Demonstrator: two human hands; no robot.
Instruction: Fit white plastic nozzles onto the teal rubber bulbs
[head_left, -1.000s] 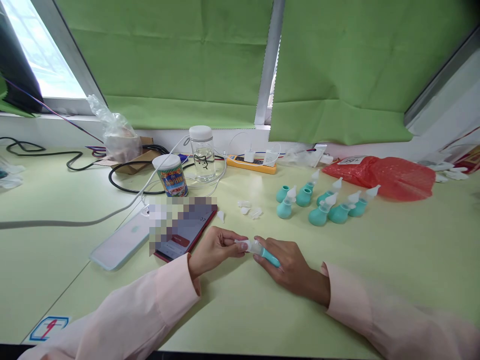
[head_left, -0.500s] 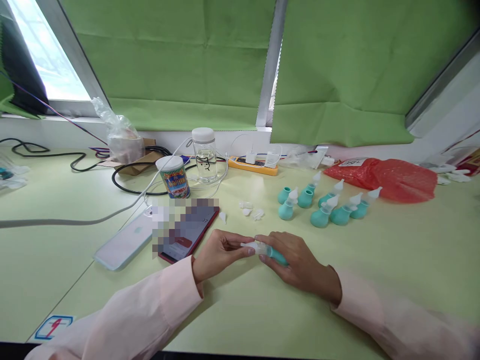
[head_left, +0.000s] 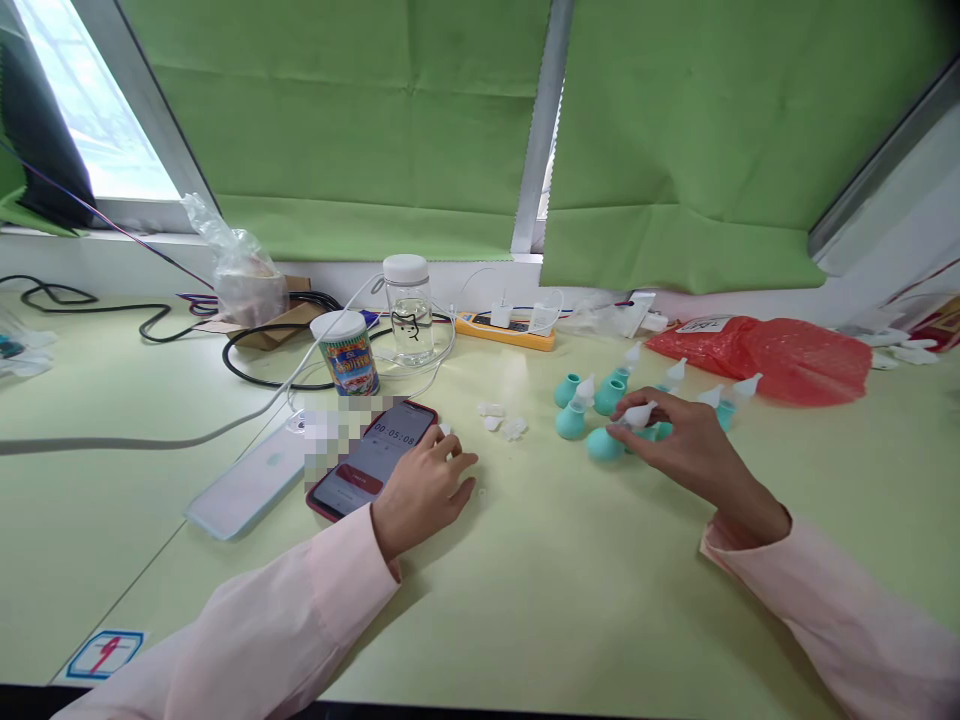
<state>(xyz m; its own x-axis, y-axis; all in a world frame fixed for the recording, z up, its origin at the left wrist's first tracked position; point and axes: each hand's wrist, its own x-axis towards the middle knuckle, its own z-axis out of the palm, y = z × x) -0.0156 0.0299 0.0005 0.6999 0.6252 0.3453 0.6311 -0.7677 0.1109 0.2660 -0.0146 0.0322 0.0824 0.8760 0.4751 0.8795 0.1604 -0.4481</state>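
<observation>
At the right, my right hand (head_left: 686, 440) pinches a nasal aspirator (head_left: 605, 445) by its clear collar, the teal bulb tilted down to the left and the white tip pointing up. Around it stand several more teal aspirators, one of them (head_left: 571, 418) with a white tip just to the left. Two teal bulbs, one (head_left: 568, 390) at the back left, show open necks. My left hand (head_left: 427, 485) is over the right edge of a red-cased phone (head_left: 360, 475), fingers apart and holding nothing. Its fingertips partly cover a small white tip (head_left: 445, 429).
Small clear parts (head_left: 514, 429) lie mid-table. Behind them are a lidded glass jar (head_left: 409, 315), a noodle cup (head_left: 347, 355) and an orange power strip (head_left: 506, 332). A red plastic bag (head_left: 795, 360) lies at the back right, a pale phone (head_left: 251, 480) at the left.
My right hand has carried the aspirator from mid-table rightward to the group of others. My left hand has let go of its tip and moved left and up towards the phone.
</observation>
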